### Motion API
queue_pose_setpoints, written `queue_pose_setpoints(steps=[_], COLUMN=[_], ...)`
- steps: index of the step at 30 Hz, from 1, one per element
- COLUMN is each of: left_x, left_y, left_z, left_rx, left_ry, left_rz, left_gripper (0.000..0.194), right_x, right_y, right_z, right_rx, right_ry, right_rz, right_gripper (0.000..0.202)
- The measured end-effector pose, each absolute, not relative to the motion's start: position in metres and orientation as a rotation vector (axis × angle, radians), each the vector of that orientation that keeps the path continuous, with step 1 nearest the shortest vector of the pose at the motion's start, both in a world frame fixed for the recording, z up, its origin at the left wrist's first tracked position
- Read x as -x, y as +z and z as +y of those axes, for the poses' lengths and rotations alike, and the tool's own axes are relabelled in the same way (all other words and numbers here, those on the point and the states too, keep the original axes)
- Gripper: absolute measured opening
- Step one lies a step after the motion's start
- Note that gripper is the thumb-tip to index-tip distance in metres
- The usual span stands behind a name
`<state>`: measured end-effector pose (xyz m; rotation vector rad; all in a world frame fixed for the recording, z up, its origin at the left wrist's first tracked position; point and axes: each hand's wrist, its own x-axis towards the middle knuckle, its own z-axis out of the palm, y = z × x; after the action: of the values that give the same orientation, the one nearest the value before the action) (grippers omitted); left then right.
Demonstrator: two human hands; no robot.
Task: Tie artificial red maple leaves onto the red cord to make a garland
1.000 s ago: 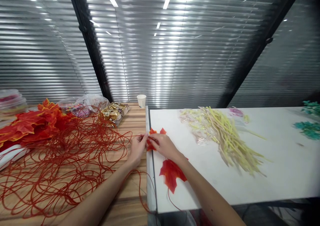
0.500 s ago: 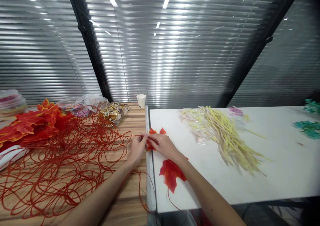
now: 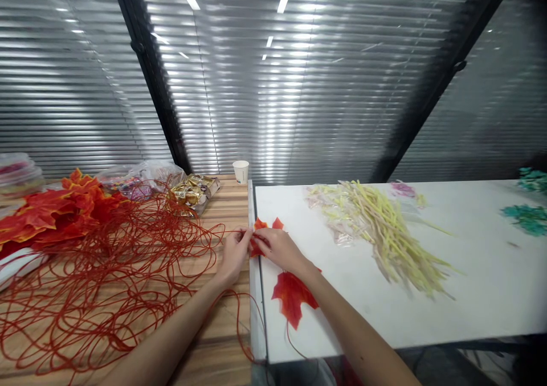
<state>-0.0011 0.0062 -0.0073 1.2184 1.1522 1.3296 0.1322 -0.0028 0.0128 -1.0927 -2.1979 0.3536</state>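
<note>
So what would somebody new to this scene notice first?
Probably the tangled red cord sprawling over the wooden table on the left, with heaped red leaves at far left. Next, yellow stems stand out on the white table to the right. In between, the left hand and right hand meet at another leaf.

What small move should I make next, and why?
Perhaps ease the red cord gently taut with your left hand, right hand steady: both pinch close together at the upper leaf, and much of the cord lies tangled, so a hard tug might snag.
</note>
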Motion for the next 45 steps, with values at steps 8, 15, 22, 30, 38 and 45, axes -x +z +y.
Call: queue_pose_setpoints(steps=[8, 15, 22, 30, 38, 45], left_x=[0.0009, 0.0005, 0.0010, 0.0010, -0.0001, 0.0003], left_y=[-0.0086, -0.0039, -0.0083, -0.0088, -0.0061, -0.0079], left_z=[0.0066, 0.0049, 0.0074, 0.0069, 0.0058, 0.0066], left_rx=[-1.238, -1.263, -1.278, -1.314, -1.316, -1.337], left_ry=[1.340, 1.327, 1.328, 1.315, 1.318, 1.323], left_rz=[1.161, 1.174, 1.162, 1.191, 1.169, 1.159], left_gripper=[0.025, 0.023, 0.025, 0.025, 0.026, 0.028], right_x=[-0.1327, -0.1328, -0.1327, -0.1332, -0.1332, -0.1340], right_y=[0.0116, 0.0095, 0.0083, 0.0106, 0.0119, 0.0132], right_z=[-0.0024, 0.0001, 0.0003, -0.0006, -0.0012, -0.0011], right_rx=[1.110, 1.139, 1.150, 1.167, 1.132, 1.097], right_ry=[0.326, 0.278, 0.270, 0.313, 0.335, 0.393], right_rz=[-2.214, -2.252, -2.260, -2.266, -2.235, -2.200], right_gripper=[0.014, 0.015, 0.015, 0.014, 0.016, 0.017])
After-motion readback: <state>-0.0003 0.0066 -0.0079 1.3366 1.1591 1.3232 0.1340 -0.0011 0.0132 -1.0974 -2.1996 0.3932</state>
